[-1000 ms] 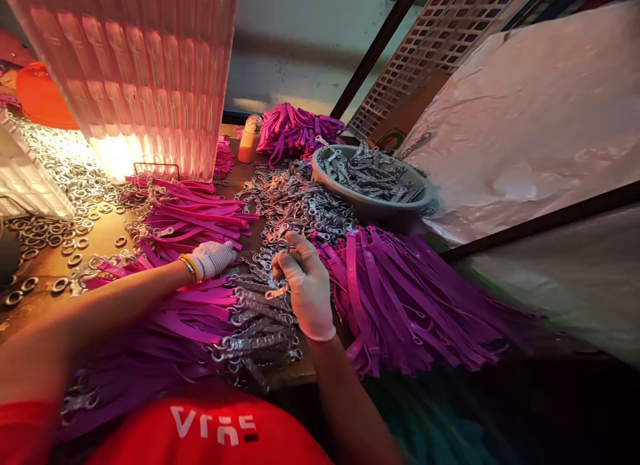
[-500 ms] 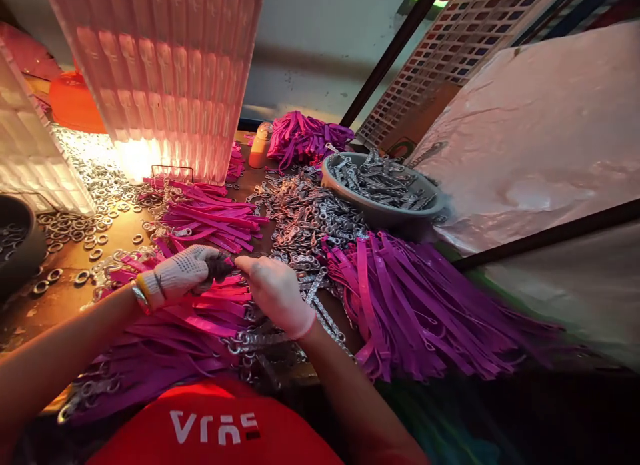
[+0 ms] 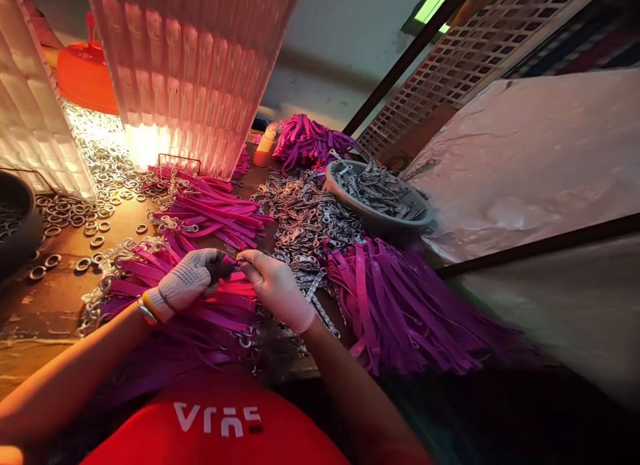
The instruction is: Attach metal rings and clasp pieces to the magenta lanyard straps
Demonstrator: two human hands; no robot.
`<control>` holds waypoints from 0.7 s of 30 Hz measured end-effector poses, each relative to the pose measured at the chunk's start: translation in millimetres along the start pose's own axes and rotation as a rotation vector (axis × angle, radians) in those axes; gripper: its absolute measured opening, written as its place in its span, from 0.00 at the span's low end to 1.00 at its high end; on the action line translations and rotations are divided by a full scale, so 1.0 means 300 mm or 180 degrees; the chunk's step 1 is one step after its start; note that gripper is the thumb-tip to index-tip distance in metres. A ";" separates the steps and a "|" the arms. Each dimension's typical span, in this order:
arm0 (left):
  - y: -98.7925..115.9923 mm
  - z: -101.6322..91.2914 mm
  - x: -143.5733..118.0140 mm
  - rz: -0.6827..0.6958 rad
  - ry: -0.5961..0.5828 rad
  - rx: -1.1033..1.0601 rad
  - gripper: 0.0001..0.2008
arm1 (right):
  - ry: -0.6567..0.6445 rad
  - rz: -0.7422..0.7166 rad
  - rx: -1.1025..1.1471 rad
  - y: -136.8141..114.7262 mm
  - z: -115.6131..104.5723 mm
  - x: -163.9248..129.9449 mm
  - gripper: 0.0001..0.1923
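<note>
My left hand (image 3: 193, 278), in a dotted white glove with dark fingertips, is closed in a pinch; a bit of purple strap shows at its fingertips. Meeting it tip to tip, my right hand (image 3: 277, 288), in a plain white glove, pinches something small and dark that I cannot make out. Beneath both hands spreads a pile of purple straps (image 3: 150, 278) with metal links and rings at their ends. More purple straps (image 3: 390, 305) lie to the right of my right hand. Beyond that hand is a heap of metal link pieces (image 3: 305, 211).
A grey basin (image 3: 380, 215) full of metal pieces stands at the back right. Loose rings (image 3: 75, 215) lie at left near a dark bowl (image 3: 20, 218). Translucent ribbed panels (image 3: 195, 65) rise by an orange lamp (image 3: 87, 78). An orange bottle (image 3: 267, 148) stands behind.
The right fingers have shifted from an extended pointing pose into a pinch against the left fingertips. The camera view has tilted slightly.
</note>
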State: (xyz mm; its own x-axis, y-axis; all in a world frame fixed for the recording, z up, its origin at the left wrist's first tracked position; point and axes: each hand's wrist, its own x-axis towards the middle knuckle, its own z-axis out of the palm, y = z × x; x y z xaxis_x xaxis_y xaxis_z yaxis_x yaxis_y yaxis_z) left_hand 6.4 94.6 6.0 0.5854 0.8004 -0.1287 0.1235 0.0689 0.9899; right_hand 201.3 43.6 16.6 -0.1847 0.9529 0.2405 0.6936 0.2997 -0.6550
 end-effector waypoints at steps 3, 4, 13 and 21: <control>-0.011 -0.017 -0.007 -0.0017 0.0068 -0.0447 0.08 | 0.0088 -0.0211 -0.0021 0.005 0.013 0.001 0.12; -0.009 -0.020 -0.010 -0.0029 0.0052 -0.0469 0.08 | 0.0105 -0.0235 -0.0146 0.002 0.018 0.002 0.12; 0.029 -0.007 0.010 0.0198 0.0123 0.0638 0.05 | 0.0225 0.0017 -0.1553 -0.060 0.066 0.019 0.13; -0.002 -0.016 0.053 -0.0519 -0.0646 -0.0809 0.11 | 0.0304 -0.0343 -0.1342 -0.059 0.061 0.057 0.16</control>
State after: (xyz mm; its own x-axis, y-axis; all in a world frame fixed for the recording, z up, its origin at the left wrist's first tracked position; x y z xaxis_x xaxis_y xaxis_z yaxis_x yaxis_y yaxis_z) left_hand 11.8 109.9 3.7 0.7247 0.6340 -0.2699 0.0403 0.3520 0.9351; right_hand 173.1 55.6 19.1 -0.2202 0.9028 0.3695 0.9009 0.3334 -0.2779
